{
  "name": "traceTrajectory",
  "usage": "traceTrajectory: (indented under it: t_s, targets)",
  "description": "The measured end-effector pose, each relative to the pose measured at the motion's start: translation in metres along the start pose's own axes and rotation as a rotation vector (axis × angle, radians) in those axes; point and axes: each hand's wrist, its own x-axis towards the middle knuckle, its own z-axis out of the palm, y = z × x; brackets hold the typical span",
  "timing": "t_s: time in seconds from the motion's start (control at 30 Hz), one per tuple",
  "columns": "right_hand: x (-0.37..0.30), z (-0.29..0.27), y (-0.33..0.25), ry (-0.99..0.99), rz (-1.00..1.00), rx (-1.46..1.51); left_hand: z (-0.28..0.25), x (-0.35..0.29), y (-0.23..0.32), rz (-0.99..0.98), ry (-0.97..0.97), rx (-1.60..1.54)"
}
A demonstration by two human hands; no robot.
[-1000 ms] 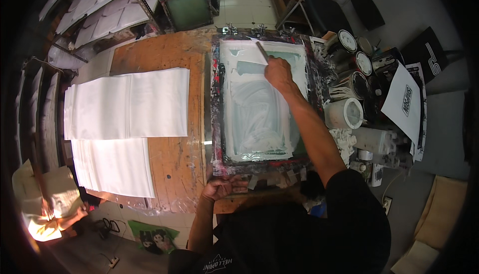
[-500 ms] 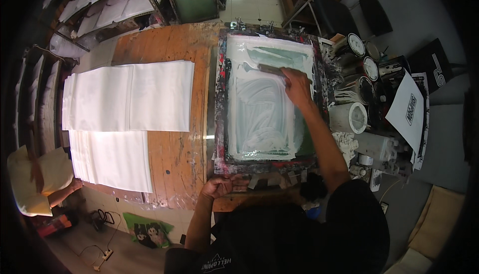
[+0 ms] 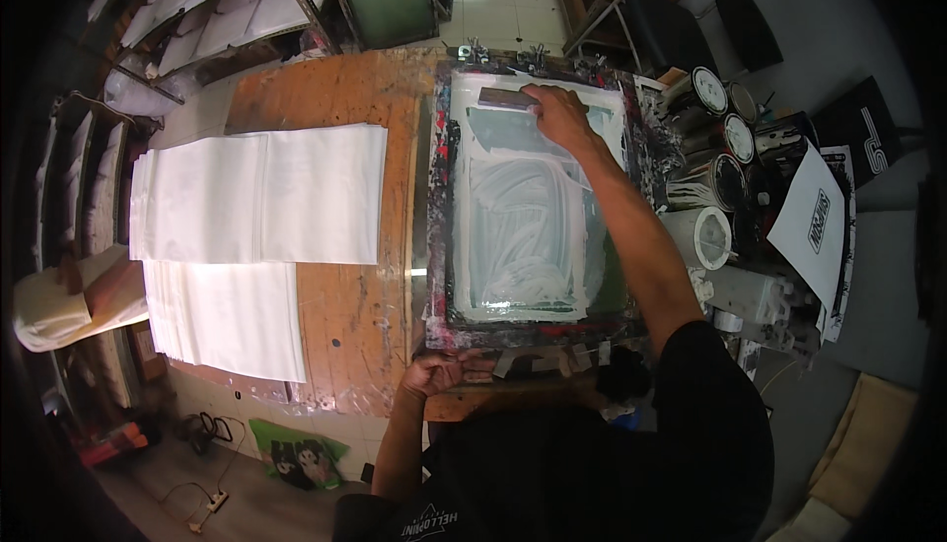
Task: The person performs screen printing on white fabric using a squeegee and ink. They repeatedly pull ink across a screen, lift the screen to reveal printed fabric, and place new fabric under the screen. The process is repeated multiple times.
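Note:
A paint-stained printing screen frame (image 3: 439, 246) lies on the wooden table (image 3: 355, 98), its mesh smeared with white ink (image 3: 518, 226). My right hand (image 3: 560, 116) is stretched to the far end of the screen and grips a dark squeegee (image 3: 505, 98) lying crosswise on the mesh. My left hand (image 3: 439, 372) rests on the near edge of the frame, fingers curled over it.
Two stacks of white fabric (image 3: 261, 197) (image 3: 227, 315) lie on the table left of the screen. Several ink cans (image 3: 715, 182) and printed sheets (image 3: 814, 221) crowd the right side. Shelving with white pieces (image 3: 197, 9) stands at the far left; another screen (image 3: 385, 4) stands beyond the table.
My right hand has turned the squeegee from upright at an angle to flat across the mesh and carried it to the screen's far end. The left hand stayed on the near edge.

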Motion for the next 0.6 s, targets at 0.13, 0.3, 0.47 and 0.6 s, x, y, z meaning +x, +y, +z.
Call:
traceTrajectory:
  t_s: [0.13, 0.3, 0.47, 0.6]
  targets:
    - [0.012, -0.001, 0.025, -0.052, 0.054, 0.111, 0.002, 0.001, -0.004, 0.056, -0.066, -0.037]
    - [0.035, -0.002, 0.033, -0.048, 0.03, -0.132, 0.012, -0.002, -0.009, 0.154, 0.051, -0.021]
    - [0.021, 0.01, 0.052, 0.278, 0.011, -0.239, 0.043, 0.009, 0.001, 0.267, 0.166, 0.1]
    - [-0.03, -0.085, 0.028, 0.454, -0.059, -0.119, 0.023, -0.011, 0.002, 0.281, 0.275, 0.155]
